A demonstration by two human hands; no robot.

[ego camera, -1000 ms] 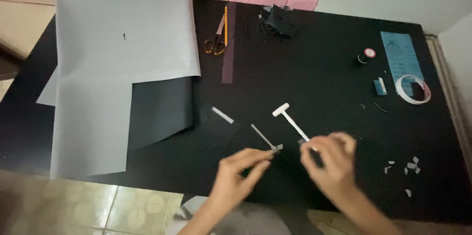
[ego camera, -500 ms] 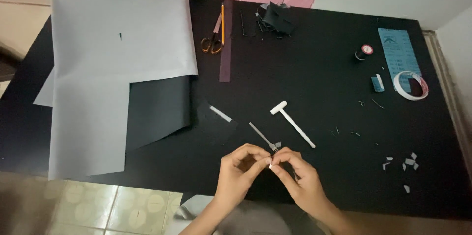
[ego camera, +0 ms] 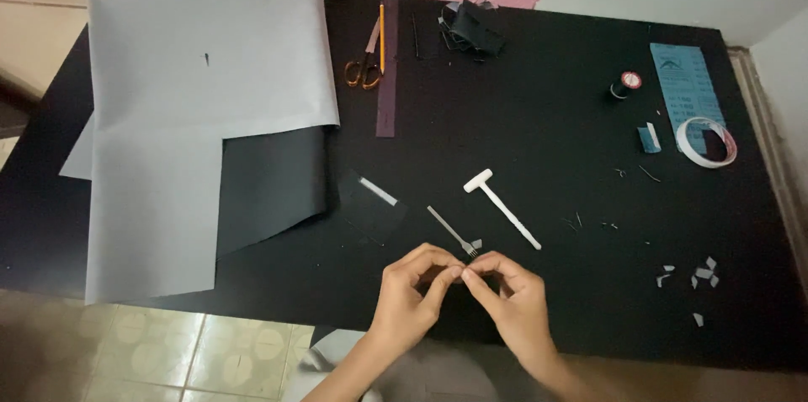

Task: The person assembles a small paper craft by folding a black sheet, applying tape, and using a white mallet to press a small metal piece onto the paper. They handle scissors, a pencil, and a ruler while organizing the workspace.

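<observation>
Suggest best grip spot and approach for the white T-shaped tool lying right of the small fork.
Probably pinch the T-shaped tool mid-shaft from above, fingers closing across its width. It lies flat on the black table, the long thin shaft running diagonally with bare table on both sides; the crossbar end is bulkier.

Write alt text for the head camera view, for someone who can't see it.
A left hand and right hand meet fingertip to fingertip over a black table, pinching something too small to identify. Nearby lie a white T-shaped tool, grey paper sheet and scissors.

Scissors (ego camera: 364,72) behind, tape roll (ego camera: 705,142) right — paper sheet (ego camera: 194,107) left
</observation>
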